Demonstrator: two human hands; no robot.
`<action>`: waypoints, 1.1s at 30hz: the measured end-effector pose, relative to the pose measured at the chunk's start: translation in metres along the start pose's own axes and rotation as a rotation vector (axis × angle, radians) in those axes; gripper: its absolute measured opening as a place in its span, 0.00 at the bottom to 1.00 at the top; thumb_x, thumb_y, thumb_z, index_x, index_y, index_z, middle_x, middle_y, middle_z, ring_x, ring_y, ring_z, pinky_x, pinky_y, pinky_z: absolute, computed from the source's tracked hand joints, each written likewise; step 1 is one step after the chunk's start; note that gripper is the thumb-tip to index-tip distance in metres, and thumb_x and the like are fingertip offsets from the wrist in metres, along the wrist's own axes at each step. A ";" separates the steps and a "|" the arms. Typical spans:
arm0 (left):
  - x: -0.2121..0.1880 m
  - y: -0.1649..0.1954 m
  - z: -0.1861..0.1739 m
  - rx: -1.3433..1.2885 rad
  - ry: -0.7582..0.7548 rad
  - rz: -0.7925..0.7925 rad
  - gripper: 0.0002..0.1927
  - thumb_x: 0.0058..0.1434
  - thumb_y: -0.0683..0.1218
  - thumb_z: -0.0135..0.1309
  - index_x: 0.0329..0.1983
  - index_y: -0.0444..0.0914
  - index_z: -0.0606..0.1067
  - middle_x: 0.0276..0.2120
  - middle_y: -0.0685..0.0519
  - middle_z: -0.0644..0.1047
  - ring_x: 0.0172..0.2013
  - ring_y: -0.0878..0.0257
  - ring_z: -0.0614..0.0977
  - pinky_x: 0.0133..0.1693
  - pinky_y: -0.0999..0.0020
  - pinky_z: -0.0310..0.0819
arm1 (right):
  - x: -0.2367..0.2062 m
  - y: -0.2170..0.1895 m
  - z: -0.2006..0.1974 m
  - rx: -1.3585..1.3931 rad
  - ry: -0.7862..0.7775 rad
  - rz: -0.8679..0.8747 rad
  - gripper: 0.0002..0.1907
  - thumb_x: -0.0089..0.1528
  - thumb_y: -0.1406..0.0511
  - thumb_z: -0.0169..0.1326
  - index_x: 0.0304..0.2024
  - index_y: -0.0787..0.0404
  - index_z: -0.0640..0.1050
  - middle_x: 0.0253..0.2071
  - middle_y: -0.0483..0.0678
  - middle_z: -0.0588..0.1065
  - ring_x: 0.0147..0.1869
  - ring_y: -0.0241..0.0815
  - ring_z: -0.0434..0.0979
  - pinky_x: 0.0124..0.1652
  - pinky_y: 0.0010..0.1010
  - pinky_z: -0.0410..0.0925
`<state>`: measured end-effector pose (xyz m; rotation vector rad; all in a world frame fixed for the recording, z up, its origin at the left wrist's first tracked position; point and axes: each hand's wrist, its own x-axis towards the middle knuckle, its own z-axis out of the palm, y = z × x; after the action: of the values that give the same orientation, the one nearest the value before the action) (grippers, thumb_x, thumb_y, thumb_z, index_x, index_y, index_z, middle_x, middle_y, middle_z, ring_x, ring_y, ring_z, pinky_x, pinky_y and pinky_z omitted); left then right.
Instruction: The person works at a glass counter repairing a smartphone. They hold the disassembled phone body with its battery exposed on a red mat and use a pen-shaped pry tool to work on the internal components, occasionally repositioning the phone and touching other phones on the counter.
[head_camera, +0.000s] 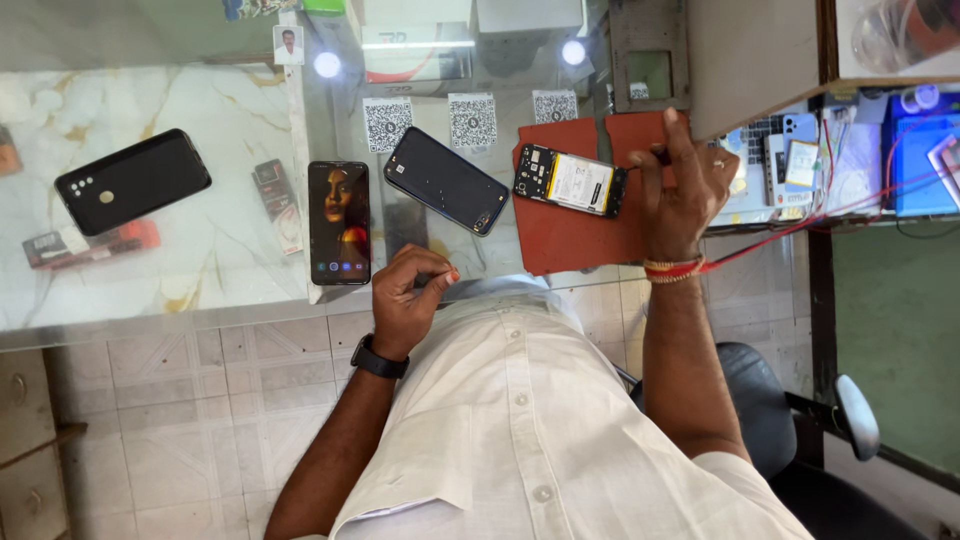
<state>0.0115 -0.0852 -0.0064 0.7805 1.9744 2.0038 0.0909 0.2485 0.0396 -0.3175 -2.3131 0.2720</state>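
Observation:
An opened phone (570, 181) with its battery and board exposed lies on a red-brown mat (575, 235) on the glass counter. My right hand (682, 185) rests at the phone's right end, pinching a thin dark tool whose tip touches the phone's edge. My left hand (410, 295) hovers near the counter's front edge, fingers curled with thumb and fingertips pinched together; whether they hold something tiny is not visible. A lit phone (339, 222) showing a picture lies just above my left hand. A dark phone back cover (446, 181) lies tilted between the lit phone and the mat.
A black phone (132, 181) lies face down at the far left on the marble-patterned part of the counter (200, 260). Small boxes (275, 200) sit nearby. Three square code stickers (471, 120) line the back. Parts, wires and a keyboard crowd a shelf (860, 160) at right. An office chair (800, 410) stands below.

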 end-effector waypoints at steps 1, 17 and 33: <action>0.000 -0.002 0.000 -0.011 -0.010 0.007 0.04 0.61 0.36 0.64 0.35 0.34 0.79 0.34 0.51 0.81 0.36 0.64 0.79 0.39 0.70 0.75 | 0.000 -0.001 -0.002 -0.006 -0.020 0.012 0.28 0.67 0.69 0.67 0.68 0.59 0.73 0.37 0.44 0.81 0.41 0.35 0.76 0.55 0.39 0.62; 0.000 -0.018 0.000 -0.161 -0.006 -0.012 0.04 0.61 0.33 0.63 0.36 0.32 0.79 0.35 0.48 0.81 0.36 0.63 0.80 0.39 0.69 0.74 | -0.001 0.005 -0.008 0.031 -0.032 0.038 0.27 0.65 0.68 0.67 0.66 0.57 0.76 0.40 0.42 0.81 0.41 0.37 0.73 0.53 0.37 0.65; 0.038 -0.027 0.105 -1.145 0.096 -0.414 0.03 0.70 0.39 0.55 0.43 0.34 0.77 0.36 0.47 0.80 0.38 0.58 0.82 0.40 0.63 0.77 | -0.003 0.016 -0.001 0.422 -0.251 0.061 0.36 0.69 0.75 0.62 0.74 0.60 0.60 0.45 0.54 0.82 0.48 0.45 0.84 0.49 0.32 0.77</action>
<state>0.0281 0.0266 -0.0289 -0.0084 0.6270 2.3746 0.0958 0.2633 0.0339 -0.1456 -2.4153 0.8567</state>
